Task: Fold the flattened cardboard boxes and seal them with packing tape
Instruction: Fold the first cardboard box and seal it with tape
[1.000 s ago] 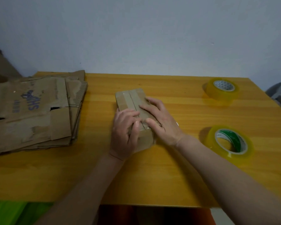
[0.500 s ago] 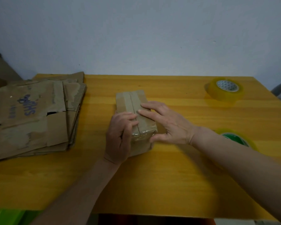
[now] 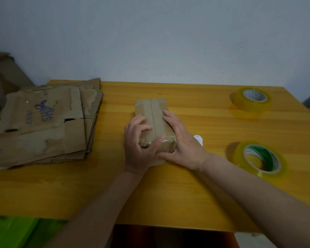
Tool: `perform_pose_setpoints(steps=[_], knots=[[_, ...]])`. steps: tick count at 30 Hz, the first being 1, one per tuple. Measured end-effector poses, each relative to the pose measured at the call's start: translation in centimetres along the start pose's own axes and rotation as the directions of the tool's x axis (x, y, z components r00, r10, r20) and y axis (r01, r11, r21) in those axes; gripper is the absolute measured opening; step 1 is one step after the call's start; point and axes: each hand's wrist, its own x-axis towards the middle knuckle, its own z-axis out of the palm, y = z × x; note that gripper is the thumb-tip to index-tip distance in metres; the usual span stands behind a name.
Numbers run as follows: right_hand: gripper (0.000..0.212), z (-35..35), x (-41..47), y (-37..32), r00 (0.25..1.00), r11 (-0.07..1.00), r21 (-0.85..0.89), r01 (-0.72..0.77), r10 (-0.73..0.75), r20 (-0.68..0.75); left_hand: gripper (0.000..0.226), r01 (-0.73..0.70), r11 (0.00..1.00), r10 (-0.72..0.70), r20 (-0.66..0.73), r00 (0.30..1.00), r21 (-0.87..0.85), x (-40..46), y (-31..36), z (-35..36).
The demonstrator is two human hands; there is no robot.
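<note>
Yellow table (image 3: 195,194): both hands grip taped box (image 3: 151,113).

Both forearms are bare to the frame edge (no sleeves, watch or rings visible).
</note>
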Motion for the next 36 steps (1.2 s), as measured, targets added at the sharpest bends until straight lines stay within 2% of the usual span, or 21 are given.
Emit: perform_pose_setpoints(steps=[4,6,8,9,10,11,12,13,14,16,18,21,23,25,27,30,32,34,35,36], knots=[[0.113,-0.5,-1.2,-1.2,0.997,0.999,-0.027,-0.017,0.019,0.069,0.056,0.244,0.968,-0.241,0.051,0.969,-0.054,-0.5,1.2,-1.5],[0.102,-1.1,-2.2,-2.1,0.995,0.999,-0.044,-0.001,0.006,0.101,0.052,0.303,0.953,-0.303,0.050,0.952,0.005,-0.1,1.9,-3.3],[0.078,-1.6,-3.0,-2.9,0.998,0.998,-0.039,0.044,-0.042,0.044,0.050,0.175,0.939,-0.184,0.003,0.983,0.296,0.7,3.0,-4.9],[0.067,-1.6,-3.2,-3.2,0.998,0.998,-0.019,0.060,-0.060,-0.021,0.052,0.098,0.881,-0.130,0.038,0.991,0.464,1.4,4.0,-5.4],[0.060,-1.5,-3.2,-3.3,0.994,0.998,0.011,0.056,-0.054,-0.097,0.058,0.061,0.808,-0.162,0.122,0.979,0.586,2.1,5.2,-5.5],[0.055,-1.3,-3.0,-3.3,0.986,0.999,0.045,0.031,-0.023,-0.168,0.071,0.066,0.739,-0.284,0.220,0.933,0.670,2.6,6.4,-5.2],[0.050,-1.1,-2.7,-3.2,0.974,0.997,0.078,-0.006,0.024,-0.224,0.087,0.083,0.676,-0.430,0.301,0.851,0.732,3.1,7.4,-4.7],[0.047,-1.0,-2.3,-3.2,0.962,0.993,0.109,-0.046,0.074,-0.262,0.102,0.092,0.628,-0.544,0.351,0.762,0.773,3.5,8.2,-4.2],[0.045,-0.9,-1.9,-3.1,0.951,0.987,0.137,-0.083,0.120,-0.285,0.111,0.094,0.604,-0.605,0.378,0.701,0.792,3.8,8.5,-3.9],[0.041,-1.0,-1.5,-2.8,0.924,0.972,0.182,-0.146,0.200,-0.326,0.114,0.096,0.626,-0.630,0.429,0.648,0.774,4.3,8.4,-4.1],[0.041,-1.8,-1.5,-2.3,0.887,0.946,0.236,-0.222,0.296,-0.354,0.116,0.026,0.659,-0.626,0.529,0.572,0.752,5.1,8.2,-5.4],[0.044,-3.0,-1.7,-1.7,0.838,0.878,0.327,-0.349,0.449,-0.310,0.120,-0.140,0.691,-0.611,0.676,0.411,0.709,6.2,8.4,-7.9],[0.046,-3.4,-1.7,-1.5,0.825,0.842,0.368,-0.395,0.501,-0.262,0.109,-0.195,0.702,-0.601,0.716,0.355,0.685,6.6,8.3,-8.7],[0.047,-3.5,-1.6,-1.8,0.835,0.817,0.403,-0.414,0.517,-0.190,0.094,-0.206,0.716,-0.558,0.724,0.405,0.667,6.6,7.8,-8.5],[0.045,-3.2,-1.6,-2.1,0.848,0.791,0.450,-0.415,0.515,-0.123,0.087,-0.166,0.719,-0.515,0.679,0.524,0.674,6.3,7.6,-7.7],[0.043,-2.5,-2.0,-2.2,0.853,0.787,0.447,-0.425,0.513,-0.093,0.065,-0.082,0.675,-0.448,0.495,0.744,0.734,5.1,7.3,-6.1],[0.039,-2.3,-2.5,-2.4,0.860,0.781,0.463,-0.419,0.505,-0.074,0.045,-0.044,0.671,-0.374,0.390,0.842,0.740,4.5,7.1,-5.0],[0.034,-2.3,-2.9,-2.3,0.865,0.779,0.481,-0.403,0.495,-0.077,0.037,-0.016,0.709,-0.350,0.371,0.860,0.705,4.2,7.4,-3.9],[0.030,-2.3,-3.1,-2.2,0.870,0.786,0.480,-0.389,0.485,-0.089,0.045,-0.016,0.731,-0.372,0.418,0.829,0.682,4.0,7.7,-3.3],[0.030,-2.3,-3.4,-1.9,0.872,0.795,0.476,-0.375,0.477,-0.109,0.061,-0.032,0.744,-0.408,0.491,0.769,0.668,3.9,8.0,-2.8]])
